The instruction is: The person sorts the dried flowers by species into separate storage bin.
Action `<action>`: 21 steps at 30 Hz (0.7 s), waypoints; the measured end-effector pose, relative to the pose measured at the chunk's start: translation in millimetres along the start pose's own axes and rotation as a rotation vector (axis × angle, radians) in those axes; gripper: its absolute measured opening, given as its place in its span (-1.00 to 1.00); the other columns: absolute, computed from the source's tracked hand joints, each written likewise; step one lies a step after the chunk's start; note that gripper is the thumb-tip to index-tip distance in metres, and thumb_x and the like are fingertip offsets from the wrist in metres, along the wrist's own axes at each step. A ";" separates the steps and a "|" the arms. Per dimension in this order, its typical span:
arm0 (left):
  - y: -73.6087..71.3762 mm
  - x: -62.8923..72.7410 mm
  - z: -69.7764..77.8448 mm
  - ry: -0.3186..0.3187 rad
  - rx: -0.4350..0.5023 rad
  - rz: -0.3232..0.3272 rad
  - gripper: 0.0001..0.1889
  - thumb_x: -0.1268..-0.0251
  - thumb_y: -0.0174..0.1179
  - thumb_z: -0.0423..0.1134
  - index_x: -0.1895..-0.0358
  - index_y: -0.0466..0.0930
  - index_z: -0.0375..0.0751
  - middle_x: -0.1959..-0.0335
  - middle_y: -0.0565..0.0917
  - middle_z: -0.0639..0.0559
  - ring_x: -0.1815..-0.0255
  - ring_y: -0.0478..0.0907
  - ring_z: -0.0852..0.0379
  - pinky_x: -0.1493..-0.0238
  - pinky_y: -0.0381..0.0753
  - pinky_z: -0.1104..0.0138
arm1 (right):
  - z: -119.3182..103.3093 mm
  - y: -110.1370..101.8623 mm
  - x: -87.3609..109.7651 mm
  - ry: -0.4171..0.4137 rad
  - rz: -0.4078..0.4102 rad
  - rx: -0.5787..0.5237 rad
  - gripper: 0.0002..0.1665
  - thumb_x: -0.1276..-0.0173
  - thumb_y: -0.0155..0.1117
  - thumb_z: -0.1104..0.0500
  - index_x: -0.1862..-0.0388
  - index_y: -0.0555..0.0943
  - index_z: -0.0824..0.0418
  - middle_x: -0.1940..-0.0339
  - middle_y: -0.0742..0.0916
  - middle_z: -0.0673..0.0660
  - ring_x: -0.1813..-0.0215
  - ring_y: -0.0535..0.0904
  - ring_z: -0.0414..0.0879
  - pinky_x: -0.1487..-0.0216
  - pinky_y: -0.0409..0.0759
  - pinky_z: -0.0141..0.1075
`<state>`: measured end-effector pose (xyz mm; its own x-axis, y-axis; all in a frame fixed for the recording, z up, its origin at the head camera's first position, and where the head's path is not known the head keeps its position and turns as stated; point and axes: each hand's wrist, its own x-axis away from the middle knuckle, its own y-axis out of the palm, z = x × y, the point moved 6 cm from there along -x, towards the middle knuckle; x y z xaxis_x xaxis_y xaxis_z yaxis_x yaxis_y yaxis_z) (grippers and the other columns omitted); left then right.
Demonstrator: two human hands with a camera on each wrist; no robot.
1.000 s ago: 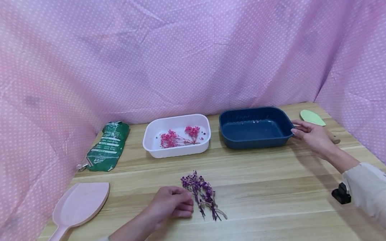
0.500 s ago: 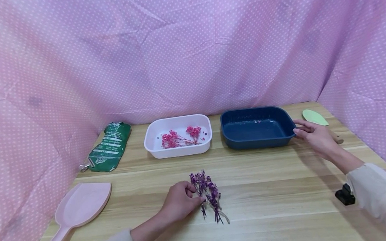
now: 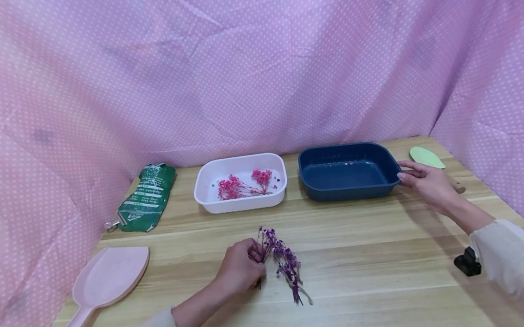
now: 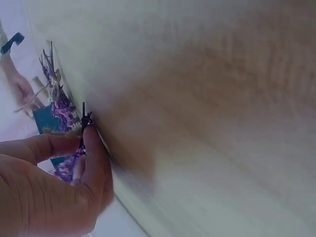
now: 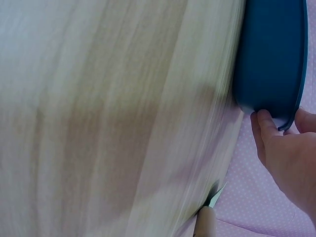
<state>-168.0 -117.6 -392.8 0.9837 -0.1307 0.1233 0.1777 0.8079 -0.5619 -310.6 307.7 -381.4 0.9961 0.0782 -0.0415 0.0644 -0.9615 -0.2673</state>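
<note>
In the head view my left hand (image 3: 242,267) pinches a sprig of dried purple flowers (image 3: 265,239) between thumb and fingers, low over the wooden table. Just right of it lies the rest of the purple bunch (image 3: 289,266), with a bit of twine near its stems. The left wrist view shows the sprig's cut stems (image 4: 85,118) poking out past the thumb. My right hand (image 3: 430,186) holds the right end of a dark blue basin (image 3: 348,192), fingers against its end wall. A few pale bits lie inside the basin.
Left of the blue basin stands a white basin (image 3: 238,209) with pink dried flowers (image 3: 230,187). A green pouch (image 3: 148,200) and a pink scoop (image 3: 112,276) lie at left. Behind the right hand is a light green trowel (image 3: 426,157); a black clip-like object (image 3: 467,262) sits nearer.
My left hand has moved right to the purple bunch and taken one sprig, parting it to the left from the others. The right hand has stayed at the blue basin.
</note>
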 end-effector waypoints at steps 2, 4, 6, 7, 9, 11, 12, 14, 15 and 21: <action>-3.7 -1.8 -0.3 -0.004 0.036 0.003 -0.77 0.13 0.24 -0.61 0.33 0.55 -0.35 0.53 0.58 0.00 0.55 0.50 0.18 0.52 0.58 0.40 | 0.1 0.4 0.4 0.003 -0.005 -0.024 -0.52 -0.43 0.17 0.21 -0.30 0.39 0.18 0.24 0.68 -0.34 0.23 0.63 -0.45 0.16 0.60 -0.54; -7.6 -3.1 0.2 -0.025 0.094 0.002 -0.78 0.06 0.29 -0.59 0.28 0.55 -0.37 0.50 0.61 -0.02 0.56 0.53 0.19 0.50 0.60 0.39 | -0.2 0.8 0.9 0.000 -0.009 -0.045 -0.58 -0.42 0.17 0.23 -0.24 0.43 0.09 0.24 0.68 -0.33 0.23 0.63 -0.44 0.16 0.60 -0.54; -11.5 -4.1 1.7 -0.064 0.172 0.004 -0.76 0.02 0.31 -0.56 0.23 0.55 -0.40 0.46 0.63 -0.05 0.55 0.55 0.19 0.47 0.63 0.36 | -0.7 0.8 0.8 -0.003 -0.012 -0.062 -0.61 -0.43 0.16 0.25 -0.19 0.44 0.05 0.24 0.69 -0.32 0.22 0.63 -0.43 0.16 0.60 -0.54; -13.6 -4.5 2.6 -0.087 0.211 0.008 -0.75 0.00 0.31 -0.55 0.20 0.55 -0.41 0.44 0.64 -0.06 0.54 0.56 0.19 0.47 0.63 0.35 | -0.6 1.2 0.5 -0.004 -0.013 -0.072 -0.62 -0.43 0.15 0.26 -0.19 0.44 0.04 0.24 0.69 -0.32 0.22 0.63 -0.43 0.15 0.59 -0.54; -17.4 -5.7 4.9 -0.132 0.295 0.014 -0.73 -0.03 0.31 -0.52 0.15 0.54 -0.41 0.41 0.65 -0.08 0.52 0.57 0.18 0.46 0.63 0.35 | -0.7 1.5 0.0 -0.005 -0.015 -0.072 -0.62 -0.43 0.15 0.26 -0.19 0.42 0.06 0.24 0.69 -0.32 0.21 0.63 -0.44 0.15 0.59 -0.55; -20.5 -7.5 8.4 -0.155 0.364 0.018 -0.70 -0.05 0.32 -0.48 0.11 0.53 -0.40 0.37 0.65 -0.07 0.47 0.57 0.18 0.43 0.63 0.36 | -0.2 1.4 -0.5 -0.001 -0.014 -0.067 -0.61 -0.43 0.14 0.26 -0.21 0.41 0.08 0.24 0.68 -0.33 0.21 0.63 -0.44 0.15 0.59 -0.56; -21.6 -8.6 10.4 -0.158 0.387 0.018 -0.69 -0.05 0.32 -0.46 0.09 0.53 -0.39 0.36 0.65 -0.07 0.45 0.57 0.18 0.42 0.62 0.37 | -0.1 1.4 -0.7 0.002 -0.014 -0.064 -0.60 -0.43 0.14 0.26 -0.22 0.40 0.09 0.24 0.68 -0.33 0.21 0.63 -0.44 0.15 0.59 -0.56; -21.5 -10.2 13.8 -0.159 0.442 -0.004 -0.67 -0.06 0.32 -0.44 0.06 0.52 -0.39 0.33 0.66 -0.06 0.40 0.58 0.17 0.38 0.62 0.37 | 0.0 1.4 -0.9 0.004 -0.014 -0.064 -0.59 -0.44 0.14 0.26 -0.24 0.39 0.11 0.24 0.68 -0.33 0.21 0.63 -0.45 0.16 0.59 -0.56; -20.3 -11.0 15.0 -0.155 0.461 -0.023 -0.66 -0.07 0.31 -0.43 0.04 0.51 -0.39 0.31 0.67 -0.06 0.37 0.59 0.17 0.35 0.62 0.37 | 0.0 1.4 -0.9 0.006 -0.014 -0.069 -0.58 -0.43 0.14 0.26 -0.24 0.39 0.12 0.24 0.68 -0.33 0.21 0.62 -0.45 0.16 0.59 -0.56; -0.1 -13.2 12.7 -0.161 0.585 -0.203 -0.65 -0.14 0.20 -0.50 -0.02 0.46 -0.44 0.15 0.71 -0.20 0.27 0.68 0.10 0.25 0.68 0.33 | 0.3 2.3 -0.4 0.008 -0.014 -0.104 -0.61 -0.42 0.16 0.27 -0.19 0.43 0.07 0.25 0.69 -0.31 0.20 0.62 -0.44 0.16 0.59 -0.55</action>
<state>-181.4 -108.7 -384.0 0.9077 -0.2623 0.3276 0.2713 0.9623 0.0190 -310.8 305.5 -382.4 0.9955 0.0900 -0.0306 0.0837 -0.9826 -0.1661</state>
